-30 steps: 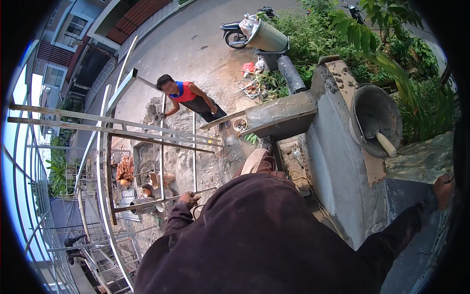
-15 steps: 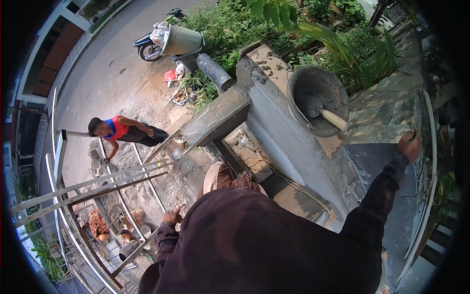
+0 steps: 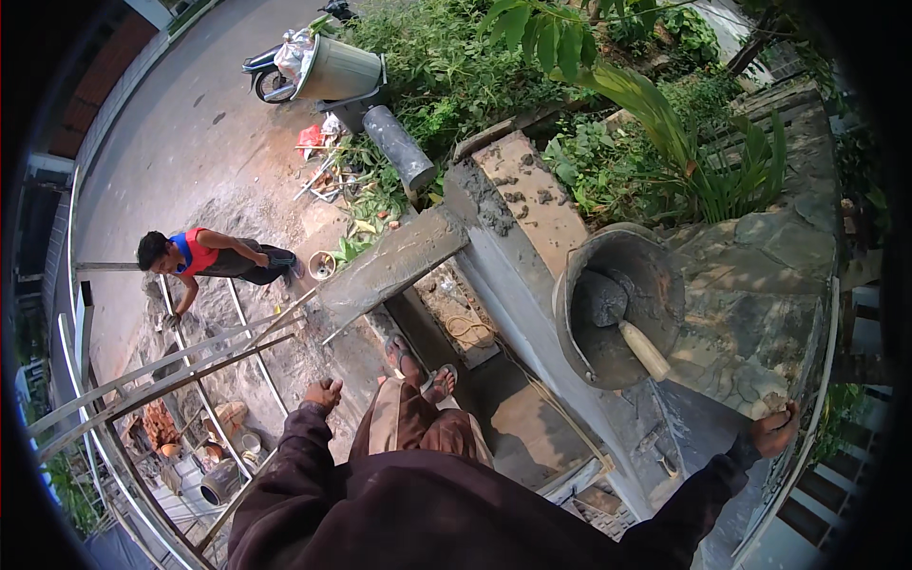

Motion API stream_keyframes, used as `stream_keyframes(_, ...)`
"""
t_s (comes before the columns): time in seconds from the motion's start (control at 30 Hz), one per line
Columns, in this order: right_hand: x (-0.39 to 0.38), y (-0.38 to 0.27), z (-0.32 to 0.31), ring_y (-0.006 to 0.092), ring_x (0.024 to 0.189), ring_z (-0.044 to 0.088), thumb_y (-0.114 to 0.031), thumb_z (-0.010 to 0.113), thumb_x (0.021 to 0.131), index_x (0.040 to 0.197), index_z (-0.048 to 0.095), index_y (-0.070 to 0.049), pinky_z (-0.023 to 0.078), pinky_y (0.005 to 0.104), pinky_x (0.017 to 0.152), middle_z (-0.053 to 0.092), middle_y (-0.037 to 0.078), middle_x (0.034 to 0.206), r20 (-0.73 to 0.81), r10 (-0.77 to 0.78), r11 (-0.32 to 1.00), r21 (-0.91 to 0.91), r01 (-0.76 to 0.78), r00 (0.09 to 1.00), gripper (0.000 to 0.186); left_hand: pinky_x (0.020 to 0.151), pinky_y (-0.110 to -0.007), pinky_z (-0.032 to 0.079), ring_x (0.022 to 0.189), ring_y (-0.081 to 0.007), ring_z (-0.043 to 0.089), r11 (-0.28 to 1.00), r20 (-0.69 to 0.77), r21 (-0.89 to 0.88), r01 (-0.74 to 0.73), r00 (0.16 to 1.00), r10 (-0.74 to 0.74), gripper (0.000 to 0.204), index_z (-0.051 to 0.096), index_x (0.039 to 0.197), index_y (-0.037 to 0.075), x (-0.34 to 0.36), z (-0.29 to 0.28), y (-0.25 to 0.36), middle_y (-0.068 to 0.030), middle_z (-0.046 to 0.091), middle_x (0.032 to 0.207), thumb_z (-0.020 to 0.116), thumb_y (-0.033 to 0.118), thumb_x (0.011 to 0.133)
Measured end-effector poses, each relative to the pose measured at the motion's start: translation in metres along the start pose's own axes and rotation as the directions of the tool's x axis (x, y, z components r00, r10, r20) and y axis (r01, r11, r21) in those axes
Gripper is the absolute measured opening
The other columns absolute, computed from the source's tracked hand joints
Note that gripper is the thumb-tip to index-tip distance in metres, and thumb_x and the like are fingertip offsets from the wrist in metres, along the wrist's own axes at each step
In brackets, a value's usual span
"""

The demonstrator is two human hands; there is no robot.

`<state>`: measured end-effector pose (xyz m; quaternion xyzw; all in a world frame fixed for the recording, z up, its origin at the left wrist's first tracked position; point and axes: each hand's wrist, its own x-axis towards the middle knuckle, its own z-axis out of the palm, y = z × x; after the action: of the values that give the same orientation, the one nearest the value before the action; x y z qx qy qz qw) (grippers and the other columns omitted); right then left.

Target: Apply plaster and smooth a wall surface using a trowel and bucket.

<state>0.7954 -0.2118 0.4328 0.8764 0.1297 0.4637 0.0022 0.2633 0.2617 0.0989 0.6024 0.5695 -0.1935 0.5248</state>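
My left hand [image 3: 324,393] is out over the left side, away from the metal frame, with its fingers curled in and nothing visible in them. On the right, my right hand [image 3: 774,431] is at the outer edge of the ledge, beside a small pale lump [image 3: 769,406]. Its fingers are bent together, and what they grip, if anything, is hidden. Ahead of it, a grey mortar bucket [image 3: 575,332] sits tilted on the wall top. A trowel [image 3: 644,351] lies inside, its blade in the mortar and its wooden handle over the rim.
Below me runs a plastered wall [image 3: 518,285] beside a recess with a coiled rope [image 3: 470,331]. Metal rails [image 3: 190,359] cross on the left. Beyond them a co-worker [image 3: 223,255] bends over. A large bin [image 3: 342,71], a motorbike [image 3: 273,84] and plants [image 3: 446,95] stand farther off.
My view has shifted, showing my sandalled feet. My right hand has come nearer along the ledge. My left hand has moved away from the metal rail. The bucket and trowel stay put.
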Motion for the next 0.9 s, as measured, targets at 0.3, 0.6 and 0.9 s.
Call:
stream_keyframes(0.3, 0.0, -0.004, 0.011, 0.026, 0.081, 0.057, -0.008, 0.036, 0.08, 0.091, 0.056, 0.007, 0.045, 0.032, 0.075, 0.058, 0.017, 0.088, -0.023, 0.01, 0.997, 0.074, -0.008, 1.0, 0.027, 0.071, -0.025, 0.043, 0.085, -0.0165, 0.051, 0.782, -0.003, -0.423, -0.457, 0.865, 0.503, 0.052, 0.034, 0.119, 0.0, 0.121, 0.174, 0.287, -0.0115, 0.051, 0.101, 0.053, 0.029, 0.079)
stream_keyframes(0.6, 0.004, 0.001, 0.008, 0.0266, 0.08, 0.057, -0.01, 0.036, 0.078, 0.092, 0.056, 0.007, 0.045, 0.0325, 0.074, 0.058, 0.017, 0.088, -0.008, -0.058, 0.997, 0.052, 0.058, 0.998, 0.029, 0.097, -0.031, 0.023, 0.119, -0.0331, 0.026, 0.712, -0.452, -0.343, -0.612, 0.772, 0.447, 0.069, 0.01, 0.129, -0.003, 0.077, 0.221, 0.368, -0.0253, 0.028, 0.125, 0.051, 0.015, 0.076)
stream_keyframes(0.9, 0.005, -0.003, 0.007, 0.028, 0.078, 0.058, -0.01, 0.037, 0.077, 0.089, 0.058, 0.005, 0.045, 0.0331, 0.072, 0.06, 0.017, 0.083, -0.012, -0.082, 0.996, -0.018, 0.082, 0.997, 0.028, 0.082, -0.034, 0.036, 0.086, -0.0278, 0.043, 0.786, -0.286, -0.13, -0.604, 0.782, 0.554, 0.063, 0.024, 0.13, 0.01, 0.081, 0.208, 0.362, -0.0207, 0.038, 0.104, 0.053, 0.018, 0.075)
